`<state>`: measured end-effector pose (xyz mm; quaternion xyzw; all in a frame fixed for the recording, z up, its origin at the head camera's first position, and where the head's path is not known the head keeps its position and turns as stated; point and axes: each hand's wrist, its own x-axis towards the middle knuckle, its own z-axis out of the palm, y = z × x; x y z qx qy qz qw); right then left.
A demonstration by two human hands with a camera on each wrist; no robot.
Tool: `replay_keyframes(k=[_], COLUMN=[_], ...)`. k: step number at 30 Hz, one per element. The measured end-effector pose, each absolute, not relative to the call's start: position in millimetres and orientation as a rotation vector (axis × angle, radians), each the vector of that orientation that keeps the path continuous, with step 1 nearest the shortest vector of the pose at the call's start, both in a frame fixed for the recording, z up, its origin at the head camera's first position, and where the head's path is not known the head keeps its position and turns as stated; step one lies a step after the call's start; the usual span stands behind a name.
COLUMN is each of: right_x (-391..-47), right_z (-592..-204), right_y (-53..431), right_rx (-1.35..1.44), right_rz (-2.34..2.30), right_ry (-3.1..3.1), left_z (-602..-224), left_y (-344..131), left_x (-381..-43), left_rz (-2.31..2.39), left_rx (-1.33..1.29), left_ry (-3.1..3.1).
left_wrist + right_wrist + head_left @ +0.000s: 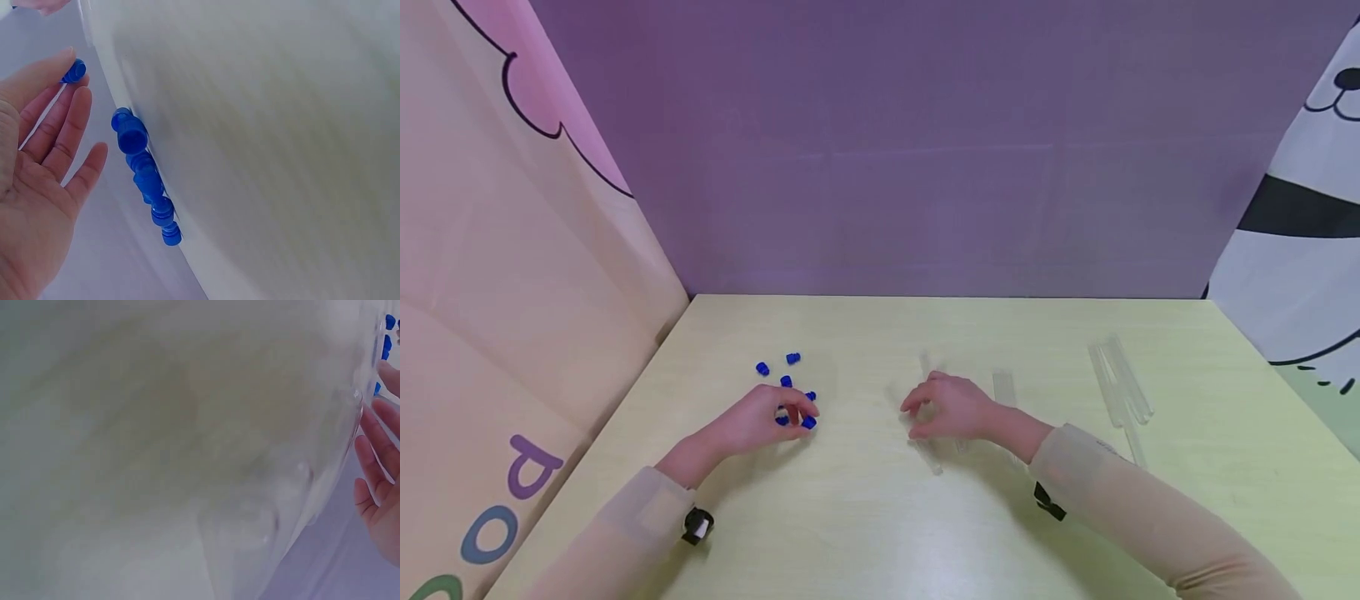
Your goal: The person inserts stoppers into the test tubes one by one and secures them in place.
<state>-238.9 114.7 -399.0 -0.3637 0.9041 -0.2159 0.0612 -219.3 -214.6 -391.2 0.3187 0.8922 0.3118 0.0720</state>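
My left hand (767, 414) pinches a small blue cap (75, 72) between thumb and fingertips. Its other fingers are spread loosely, as the left wrist view shows. More blue caps (763, 368) lie around and behind this hand on the table. My right hand (951, 406) is low over clear tubes, thumb and index finger apart at a slanted clear tube (930, 460). In the right wrist view, the fingers (375, 434) lie along the edge of the tubes. Part of the tubes is hidden under the right hand.
Another clear tube (1003, 387) lies behind the right wrist. Several more tubes (1120, 379) lie together on the right, partly behind the sleeve. The pale wooden table (865, 533) meets a purple backdrop (880, 150) at the back, with printed cloths on both sides.
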Motion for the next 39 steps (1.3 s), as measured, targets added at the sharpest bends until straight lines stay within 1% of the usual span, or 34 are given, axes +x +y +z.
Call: replay_keyframes(k=[16, 23, 30, 35, 39], right_x=[-232.2, -230.3, -230.2, -229.1, -226.6], right_z=[-401.7, -396.4, -387.8, -376.4, -368.4], right_y=[108.8, 111.6, 127.3, 141.0, 150.2], right_rx=[-1.061, -1.036, -1.054, -1.094, -1.071], right_rz=[-0.64, -0.695, -0.744, -0.829, -0.892], right_ry=[2.771, 2.772, 2.803, 2.798, 2.791], left_z=[-387.5, -384.2, -368.7, -361.8, -359.9], left_y=[-204.1, -194.2, -183.6, -181.3, -179.7], left_x=[-213.7, -212.1, -208.9, -207.6, -206.9], left_rz=[0.961, 1.063, 1.131, 1.192, 1.26], left_rx=[1.001, 1.017, 1.078, 1.043, 0.998], left_ry=[2.717, 2.712, 2.721, 2.69, 2.656])
